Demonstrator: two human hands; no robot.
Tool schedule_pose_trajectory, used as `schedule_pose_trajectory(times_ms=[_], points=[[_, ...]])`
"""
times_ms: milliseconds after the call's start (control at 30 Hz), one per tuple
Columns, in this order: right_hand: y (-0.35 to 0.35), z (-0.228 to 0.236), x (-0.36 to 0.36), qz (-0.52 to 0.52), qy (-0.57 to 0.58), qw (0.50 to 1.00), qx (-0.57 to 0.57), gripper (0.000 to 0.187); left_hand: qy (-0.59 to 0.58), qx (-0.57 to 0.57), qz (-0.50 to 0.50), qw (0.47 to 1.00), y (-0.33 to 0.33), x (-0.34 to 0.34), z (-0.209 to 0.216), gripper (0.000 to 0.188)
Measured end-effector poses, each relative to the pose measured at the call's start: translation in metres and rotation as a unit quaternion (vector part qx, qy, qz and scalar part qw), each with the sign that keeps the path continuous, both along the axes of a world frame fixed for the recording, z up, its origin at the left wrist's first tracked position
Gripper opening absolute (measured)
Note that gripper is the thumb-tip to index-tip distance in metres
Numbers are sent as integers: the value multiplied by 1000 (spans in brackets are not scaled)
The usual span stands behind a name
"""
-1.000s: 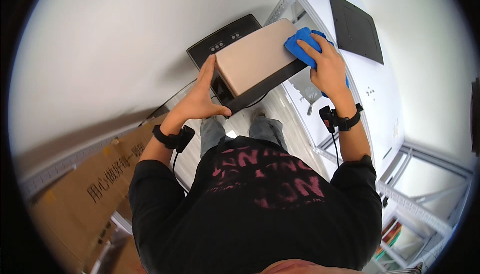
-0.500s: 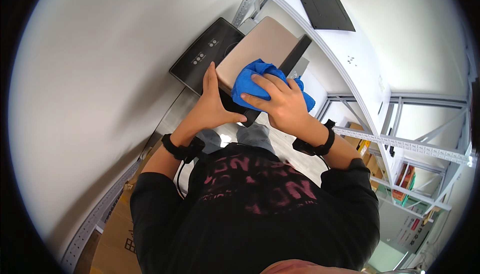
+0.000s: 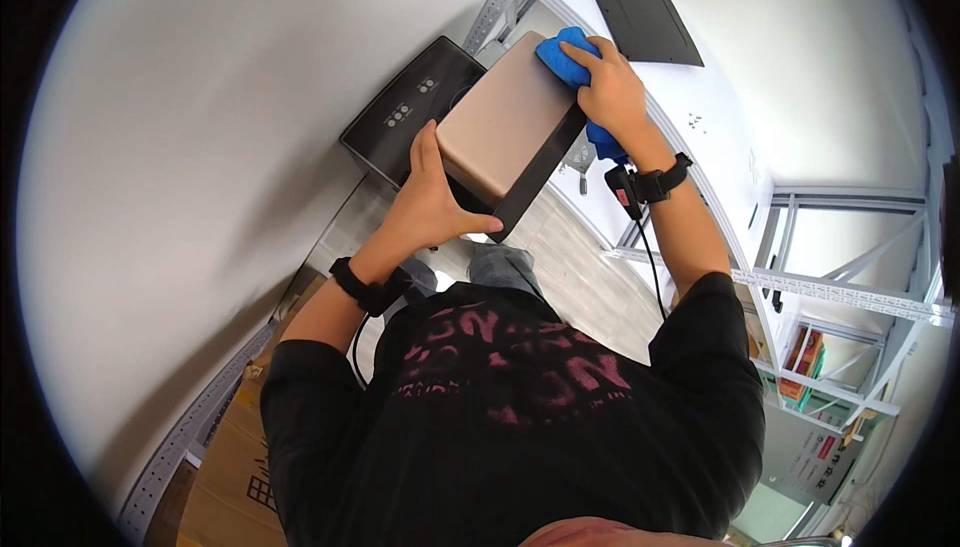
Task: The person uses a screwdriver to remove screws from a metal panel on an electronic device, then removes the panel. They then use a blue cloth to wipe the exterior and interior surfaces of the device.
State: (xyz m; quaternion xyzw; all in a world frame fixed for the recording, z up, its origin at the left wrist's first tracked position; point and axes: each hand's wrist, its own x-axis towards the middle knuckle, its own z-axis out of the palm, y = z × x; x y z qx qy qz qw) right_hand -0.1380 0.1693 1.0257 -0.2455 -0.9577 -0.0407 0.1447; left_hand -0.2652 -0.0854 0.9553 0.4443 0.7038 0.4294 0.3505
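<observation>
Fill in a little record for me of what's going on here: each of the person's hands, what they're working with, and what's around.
Left hand: left hand spread against the near end of the beige-topped device, thumb and fingers at its edges
Right hand: right hand gripping a bunched blue cloth against the device's far end
Object: beige-topped device with dark sides
Beside it: black panel with round markings
On white shelf: dark flat plate, small scattered pieces
Lower left: brown cardboard
</observation>
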Motion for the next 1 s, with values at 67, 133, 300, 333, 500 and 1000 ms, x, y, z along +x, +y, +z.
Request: schedule_pose_trajectory(times_ms=[67, 133, 300, 333, 500, 1000], points=[[-6, 2, -9, -30, -35, 999, 8, 59, -2, -5, 0, 1000, 1, -2, 3, 144], [-29, 3, -15, -5, -53, 998, 36, 56, 6, -5, -3, 1000, 0, -4, 3, 143], [-106, 9, -17, 167, -78, 983, -13, 51, 2, 5, 0, 1000, 1, -6, 1, 142], [-127, 13, -18, 194, -83, 977, -16, 53, 7, 10, 1, 1000, 0, -6, -2, 142], [-117, 17, -24, 180, -87, 978, -53, 53, 9, 28, 6, 1000, -1, -7, -7, 142], [-84, 10, -15, 157, -47, 986, -37, 54, 21, 14, 21, 999, 2, -7, -12, 144]])
